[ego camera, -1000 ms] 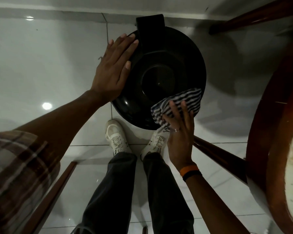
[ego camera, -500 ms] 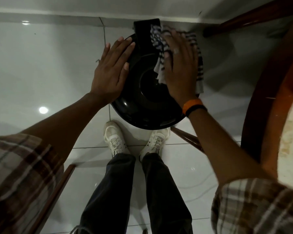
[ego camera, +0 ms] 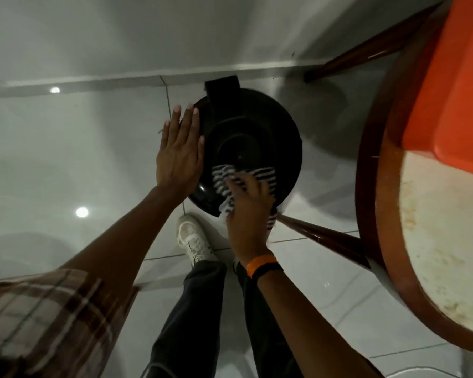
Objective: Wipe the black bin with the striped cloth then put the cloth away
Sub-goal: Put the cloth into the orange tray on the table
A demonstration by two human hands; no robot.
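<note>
The near rim of the bin point(ego camera: 257, 126) is hidden by the cloth point(ego camera: 260, 174), pressed flat under the right hand point(ego camera: 247, 211); the left hand point(ego camera: 179, 154) is laid open on its left rim.

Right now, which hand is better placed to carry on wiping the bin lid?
The right hand. It presses the striped cloth onto the near part of the black bin lid. The left hand lies flat on the lid's left edge, bracing it, with no cloth.

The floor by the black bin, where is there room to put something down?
Left of the black bin, past the left hand, the white tile floor lies bare up to the wall. It is crowded right of the bin: wooden table legs and the round table close in. The right hand presses the striped cloth there.
</note>
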